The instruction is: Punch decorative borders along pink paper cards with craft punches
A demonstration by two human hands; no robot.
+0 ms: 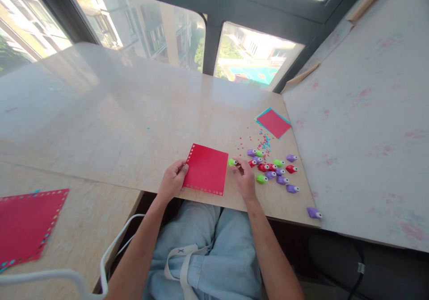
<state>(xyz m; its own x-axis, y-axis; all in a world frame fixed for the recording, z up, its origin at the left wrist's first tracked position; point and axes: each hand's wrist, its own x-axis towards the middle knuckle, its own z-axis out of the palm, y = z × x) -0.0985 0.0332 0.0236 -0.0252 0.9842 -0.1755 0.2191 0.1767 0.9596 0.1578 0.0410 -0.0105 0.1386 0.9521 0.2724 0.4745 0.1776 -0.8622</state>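
Red sheet [208, 168] right here over front of counter [134, 112], left edge pinched in my left hand [173, 180]. Right hand [244, 177] closed round green punch [231, 162], up at sheet's right edge. Holes line left and bottom; right and top look bare. Step, I judge: lining punch up on bare edge. Next move calls for edge square in slot, sheet steady. Hard to make out: my fingers cover most of punch, can't tell if paper sits inside. Punched sheets [30, 224], far left, cut off by frame.
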